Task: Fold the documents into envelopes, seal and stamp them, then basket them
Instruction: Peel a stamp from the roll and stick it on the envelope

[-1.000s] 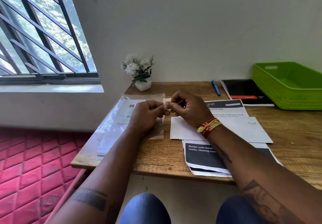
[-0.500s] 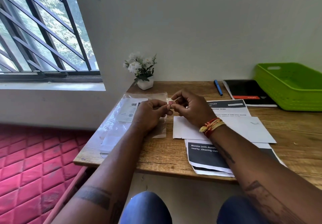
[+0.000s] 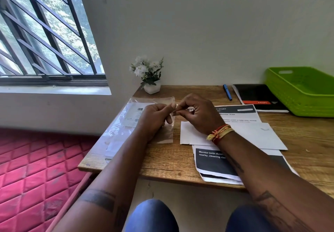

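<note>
**Envelope waits on the bench while a stamp is worked loose**

Envelope (image 3: 253,136), plain white and flat, lies face up on the wooden bench (image 3: 180,163), just in front of the right wrist and overlapping the printed documents (image 3: 213,161), which are white sheets with heavy black blocks. The bench top is grained, matt brown wood. At its far right corner stands the green basket (image 3: 298,94), rigid ribbed plastic with a handle slot, and nothing shows inside it. Beside it lie a black notebook (image 3: 260,96) and a blue pen (image 3: 227,92). A glossy, crinkled clear plastic sleeve (image 3: 126,121) with a barcoded slip inside covers the bench's left end, and a small white pot of flowers (image 3: 150,76) sits at the back.

Both hands are raised just above the bench, fingertips meeting. The left hand (image 3: 153,118) and right hand (image 3: 197,114) each pinch something very small and pale between thumb and forefinger, likely a stamp (image 3: 176,105) or its backing, though it is too tiny to tell for sure.

To do this step well, I would peel slowly from one corner, keep the gummed side off the fingertips, then set the stamp square into the envelope's upper corner and press it flat from the middle outward.
</note>
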`<action>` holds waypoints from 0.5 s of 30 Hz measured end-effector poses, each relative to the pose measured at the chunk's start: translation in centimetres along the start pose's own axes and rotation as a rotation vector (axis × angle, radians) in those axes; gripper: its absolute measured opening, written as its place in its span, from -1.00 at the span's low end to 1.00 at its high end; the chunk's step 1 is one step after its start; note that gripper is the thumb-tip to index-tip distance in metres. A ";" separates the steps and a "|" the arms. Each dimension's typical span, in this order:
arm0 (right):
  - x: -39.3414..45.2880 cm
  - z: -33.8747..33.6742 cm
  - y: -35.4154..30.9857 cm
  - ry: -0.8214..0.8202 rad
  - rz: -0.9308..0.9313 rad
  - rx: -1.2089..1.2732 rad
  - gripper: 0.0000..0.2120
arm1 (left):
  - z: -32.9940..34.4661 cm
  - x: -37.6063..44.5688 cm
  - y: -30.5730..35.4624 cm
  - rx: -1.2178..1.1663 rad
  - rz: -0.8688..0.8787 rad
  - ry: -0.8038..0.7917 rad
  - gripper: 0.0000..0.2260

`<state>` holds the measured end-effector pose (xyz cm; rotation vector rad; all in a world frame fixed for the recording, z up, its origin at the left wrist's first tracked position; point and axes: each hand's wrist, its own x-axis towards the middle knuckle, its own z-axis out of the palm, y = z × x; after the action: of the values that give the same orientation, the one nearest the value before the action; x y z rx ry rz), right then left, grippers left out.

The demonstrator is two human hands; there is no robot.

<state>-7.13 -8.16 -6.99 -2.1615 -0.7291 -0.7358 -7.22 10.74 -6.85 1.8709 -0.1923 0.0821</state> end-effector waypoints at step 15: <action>0.0 0.6 -1.0 -0.101 -0.094 -0.001 -0.92 | -0.8 0.4 -0.3 -0.331 -0.091 0.104 -0.72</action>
<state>-7.69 -7.15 -6.85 -2.1901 -0.8877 -0.6787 -6.72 11.55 -6.84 1.5388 -0.0450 0.0801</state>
